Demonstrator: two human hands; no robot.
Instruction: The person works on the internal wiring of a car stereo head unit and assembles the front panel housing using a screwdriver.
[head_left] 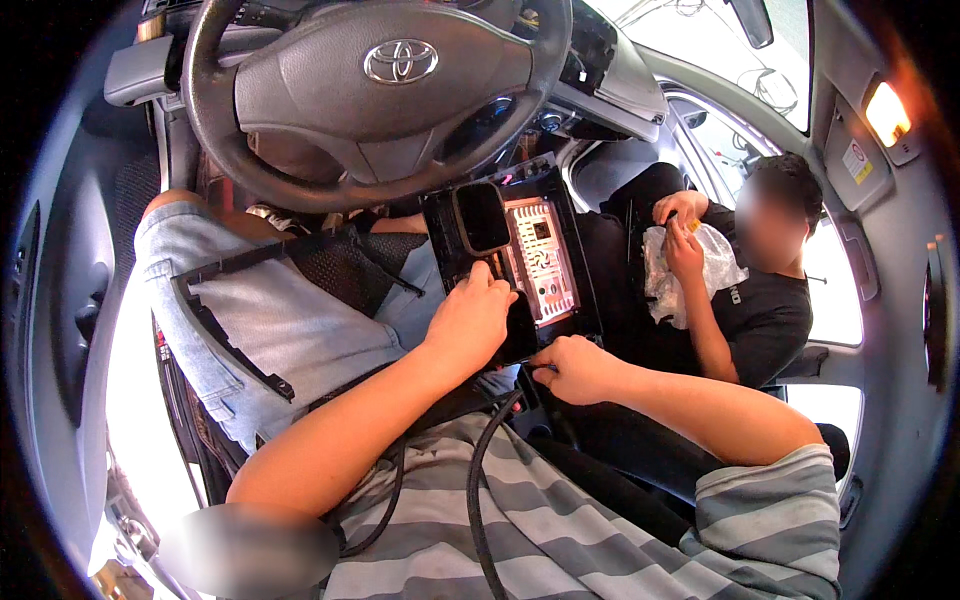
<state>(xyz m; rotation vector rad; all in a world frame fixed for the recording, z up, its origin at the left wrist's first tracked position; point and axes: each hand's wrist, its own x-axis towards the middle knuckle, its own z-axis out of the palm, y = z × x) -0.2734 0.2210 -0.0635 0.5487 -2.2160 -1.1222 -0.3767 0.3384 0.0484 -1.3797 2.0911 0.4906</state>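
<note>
A black dashboard panel (584, 290) with a metal-backed car display unit (545, 262) set in it lies tilted across my lap, below the steering wheel. On its left part is a dark, rounded rectangular piece (482, 218). My left hand (472, 315) is closed over the panel's lower left side, fingers curled; what they pinch is hidden. At the lower edge, my right hand (580, 370) grips the panel's near corner between thumb and curled fingers.
The steering wheel (370, 185) stands just beyond the panel. A thin black trim strip (230, 340) lies over my left thigh. On the right, another person (770, 300) sits holding clear plastic wrap (705, 268). A black cable (480, 490) runs down my striped shirt.
</note>
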